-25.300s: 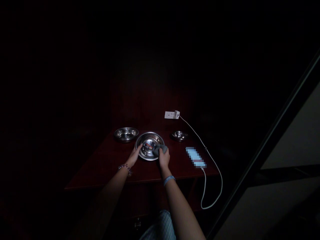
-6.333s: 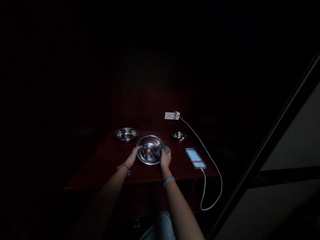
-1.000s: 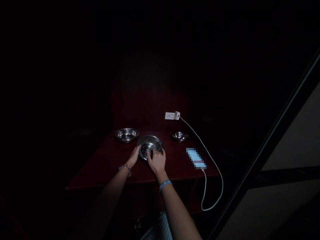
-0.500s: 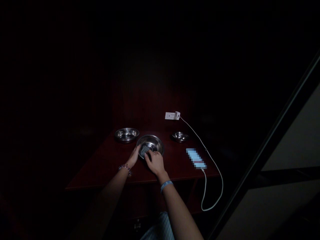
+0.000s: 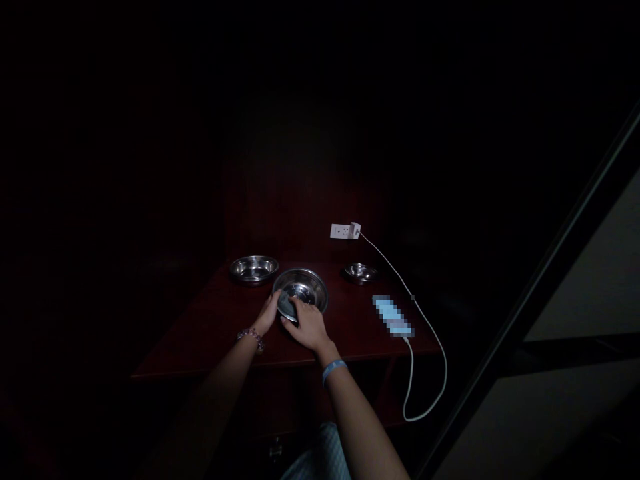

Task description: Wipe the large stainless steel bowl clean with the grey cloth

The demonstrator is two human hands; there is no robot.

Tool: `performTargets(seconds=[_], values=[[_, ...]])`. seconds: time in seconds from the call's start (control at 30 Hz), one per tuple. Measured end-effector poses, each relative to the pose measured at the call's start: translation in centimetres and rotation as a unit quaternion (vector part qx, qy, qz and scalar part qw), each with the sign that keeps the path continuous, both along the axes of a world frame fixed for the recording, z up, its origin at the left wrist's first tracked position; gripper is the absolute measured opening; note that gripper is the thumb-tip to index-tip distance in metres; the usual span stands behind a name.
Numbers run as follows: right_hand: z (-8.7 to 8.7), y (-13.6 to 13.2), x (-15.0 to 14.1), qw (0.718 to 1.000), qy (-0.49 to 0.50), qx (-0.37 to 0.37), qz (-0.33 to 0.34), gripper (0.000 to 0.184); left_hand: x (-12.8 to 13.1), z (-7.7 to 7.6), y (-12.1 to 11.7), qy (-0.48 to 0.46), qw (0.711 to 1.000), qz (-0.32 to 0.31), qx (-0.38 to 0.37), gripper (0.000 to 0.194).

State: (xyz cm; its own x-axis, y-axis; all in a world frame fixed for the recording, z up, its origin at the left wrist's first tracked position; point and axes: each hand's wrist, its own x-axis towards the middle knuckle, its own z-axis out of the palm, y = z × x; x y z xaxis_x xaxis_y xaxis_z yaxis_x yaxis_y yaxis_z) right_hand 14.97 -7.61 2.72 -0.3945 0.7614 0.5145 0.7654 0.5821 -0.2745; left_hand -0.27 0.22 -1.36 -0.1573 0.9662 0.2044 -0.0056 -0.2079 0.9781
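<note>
A shiny steel bowl [image 5: 314,283] is at the middle of the dark red table, with small bright specks inside. My left hand [image 5: 269,312], a beaded bracelet at its wrist, grips the bowl's left rim. A greyish piece that looks like a cloth [image 5: 285,305] lies against the bowl's near left inside wall. My right hand [image 5: 311,327], with a blue band at the wrist, presses this cloth with its fingers inside the bowl. Its thumb is by the near rim, and the palm hides part of the bowl's front.
A wider steel dish [image 5: 254,269] stands at the back left of the table [image 5: 200,340], and a small steel bowl [image 5: 360,273] at the back right. A blurred phone [image 5: 393,316] lies to the right, its white cable [image 5: 434,400] looping past the table edge to a wall socket [image 5: 340,231].
Inside the bowl, the cloth has shifted slightly left toward the rim. My right thumb has moved down and left to the near rim. My left hand stays at the rim.
</note>
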Motion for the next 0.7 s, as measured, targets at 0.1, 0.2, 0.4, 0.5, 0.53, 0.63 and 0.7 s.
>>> performTargets(seconds=[0.1, 0.2, 0.4, 0.5, 0.53, 0.63, 0.7], values=[[0.18, -0.06, 0.01, 1.000, 0.007, -0.006, -0.009, 0.053, 0.00, 0.08, -0.16, -0.003, 1.000, -0.002, -0.003, 0.042], [0.23, -0.05, 0.00, 1.000, 0.013, -0.003, -0.016, 0.055, 0.02, 0.14, -0.25, -0.007, 1.000, -0.004, -0.005, 0.041], [-0.29, 0.18, -0.08, 0.999, 0.013, 0.014, -0.040, 0.045, 0.09, 0.31, -0.38, -0.009, 1.000, -0.017, 0.007, 0.043], [-0.42, 0.29, -0.03, 0.998, 0.025, 0.015, -0.050, 0.044, 0.11, 0.36, -0.52, -0.007, 1.000, -0.014, 0.003, 0.043], [-0.41, 0.30, 0.01, 0.998, 0.030, 0.013, -0.051, 0.044, 0.12, 0.36, -0.56, -0.008, 1.000, -0.011, 0.001, 0.042], [-0.28, 0.27, 0.14, 0.997, 0.054, 0.002, -0.053, 0.041, 0.13, 0.31, -0.63, -0.008, 1.000, -0.008, 0.001, 0.040], [-0.21, 0.24, 0.24, 0.995, 0.076, -0.007, -0.056, 0.037, 0.15, 0.25, -0.55, -0.010, 1.000, -0.012, 0.004, 0.040]])
